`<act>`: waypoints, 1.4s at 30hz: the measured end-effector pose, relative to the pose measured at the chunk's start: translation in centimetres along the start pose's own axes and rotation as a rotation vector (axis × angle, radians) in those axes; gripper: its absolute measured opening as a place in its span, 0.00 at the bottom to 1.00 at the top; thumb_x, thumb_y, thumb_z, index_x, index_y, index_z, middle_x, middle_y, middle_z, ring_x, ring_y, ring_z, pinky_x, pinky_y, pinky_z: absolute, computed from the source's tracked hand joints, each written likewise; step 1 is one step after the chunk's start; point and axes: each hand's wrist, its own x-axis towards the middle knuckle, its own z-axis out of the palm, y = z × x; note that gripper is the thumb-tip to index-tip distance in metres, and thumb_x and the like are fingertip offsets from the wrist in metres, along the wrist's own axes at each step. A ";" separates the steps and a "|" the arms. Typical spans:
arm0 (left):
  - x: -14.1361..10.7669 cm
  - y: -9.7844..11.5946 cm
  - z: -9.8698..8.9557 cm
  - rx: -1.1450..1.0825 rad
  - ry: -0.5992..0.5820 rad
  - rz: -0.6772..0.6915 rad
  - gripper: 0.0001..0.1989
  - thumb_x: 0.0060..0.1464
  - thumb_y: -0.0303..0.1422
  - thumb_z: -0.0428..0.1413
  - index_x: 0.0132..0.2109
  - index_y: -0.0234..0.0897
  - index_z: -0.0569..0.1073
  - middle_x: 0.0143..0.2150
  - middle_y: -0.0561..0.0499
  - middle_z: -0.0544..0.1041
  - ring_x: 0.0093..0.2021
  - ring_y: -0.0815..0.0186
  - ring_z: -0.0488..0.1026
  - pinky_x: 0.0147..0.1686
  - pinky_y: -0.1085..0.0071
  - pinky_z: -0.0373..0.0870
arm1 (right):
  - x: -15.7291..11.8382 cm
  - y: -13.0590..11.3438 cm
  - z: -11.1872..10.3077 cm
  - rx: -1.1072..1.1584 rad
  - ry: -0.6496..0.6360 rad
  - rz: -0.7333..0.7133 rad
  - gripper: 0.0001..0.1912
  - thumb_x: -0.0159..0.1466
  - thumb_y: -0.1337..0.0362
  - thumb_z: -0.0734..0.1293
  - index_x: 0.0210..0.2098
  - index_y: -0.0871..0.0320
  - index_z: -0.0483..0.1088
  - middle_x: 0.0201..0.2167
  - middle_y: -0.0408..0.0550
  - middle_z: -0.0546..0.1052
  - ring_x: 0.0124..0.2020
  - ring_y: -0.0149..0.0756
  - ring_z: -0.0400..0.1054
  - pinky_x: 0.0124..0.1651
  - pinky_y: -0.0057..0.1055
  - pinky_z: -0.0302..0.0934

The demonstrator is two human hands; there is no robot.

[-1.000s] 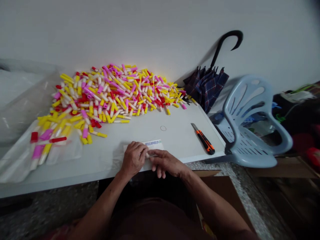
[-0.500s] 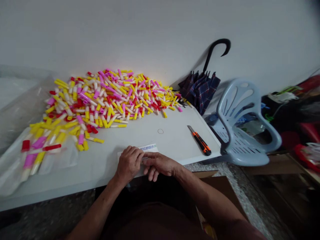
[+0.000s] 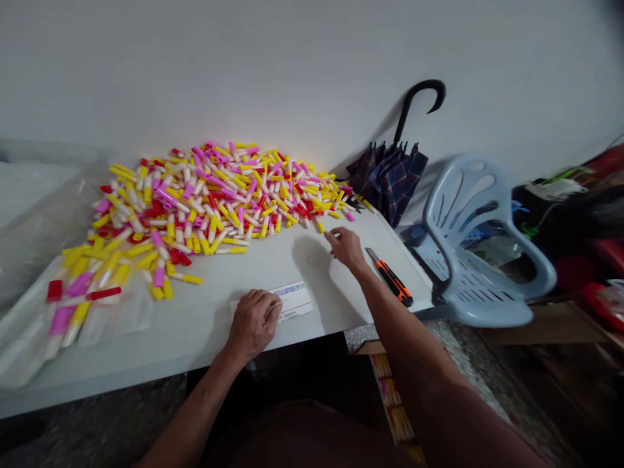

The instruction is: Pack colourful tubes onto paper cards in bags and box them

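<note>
Two hands at work on the bench (image 3: 146, 341): the left hand (image 3: 253, 325) rests curled on a paper slip (image 3: 295, 301), grip unclear, while the open right hand (image 3: 346, 250) reaches just beside a yellow tube (image 3: 320, 225) at the heap's (image 3: 205, 195) edge.

Closed plaid umbrella (image 3: 391, 184) with a black crook handle, propped against a white wall (image 3: 292, 65). Orange-and-black utility knife (image 3: 390, 281) laid near the edge of the white surface (image 3: 195, 331). Pale blue plastic chair (image 3: 474, 250) set just beyond the surface's right corner. Clear plastic sheeting (image 3: 43, 221) spread at far left.
</note>
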 end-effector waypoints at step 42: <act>1.1 0.9 -0.4 0.019 -0.083 -0.190 0.08 0.52 0.30 0.63 0.41 0.41 0.76 0.35 0.51 0.77 0.41 0.56 0.72 0.46 0.56 0.68 | -10.2 1.4 1.1 0.320 -0.443 -0.270 0.15 0.66 0.51 0.72 0.40 0.57 0.71 0.26 0.40 0.71 0.28 0.31 0.63 0.31 0.28 0.57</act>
